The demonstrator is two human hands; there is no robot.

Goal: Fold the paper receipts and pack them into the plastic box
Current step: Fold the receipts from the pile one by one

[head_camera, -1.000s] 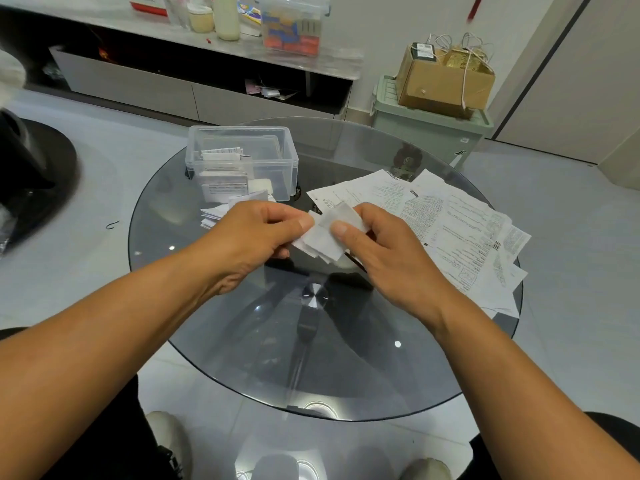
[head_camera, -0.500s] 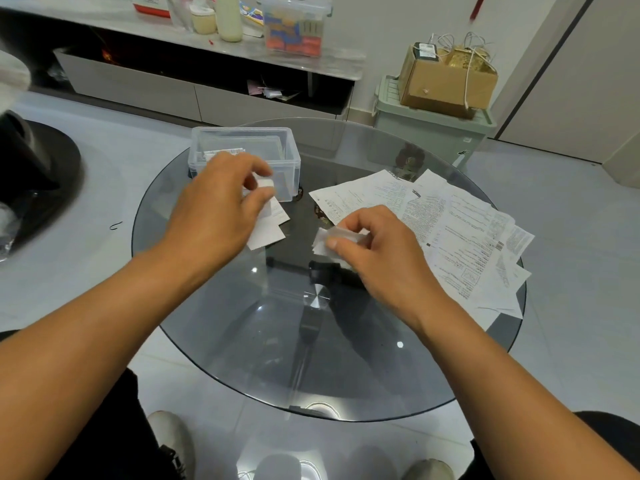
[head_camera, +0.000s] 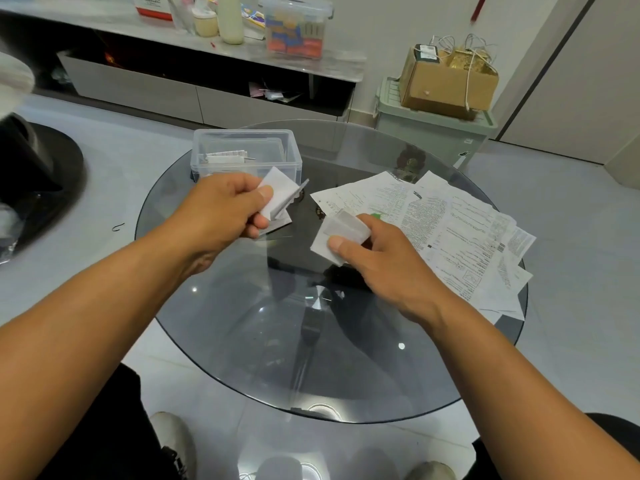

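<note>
My left hand [head_camera: 225, 209] pinches a small stack of folded white receipts [head_camera: 278, 194] just in front of the clear plastic box [head_camera: 292, 157]. That box stands open on the far left of the round glass table [head_camera: 311, 358], with a few folded receipts inside. My right hand [head_camera: 377, 258] grips another folded receipt [head_camera: 341, 232] over the table's middle, thumb on top. To the right lies a spread of unfolded printed receipts [head_camera: 457, 230], flat on the glass.
A green storage bin [head_camera: 433, 133] topped with a cardboard box [head_camera: 446, 81] stands behind the table. A low cabinet [head_camera: 138, 88] with jars and a plastic container runs along the far wall. A black chair base [head_camera: 38, 174] sits at left. My shoes show under the glass.
My hands parted from one shared bundle. The left hand went toward the box with folded receipts and now holds them just in front of it; the right stayed with its own folded piece.
</note>
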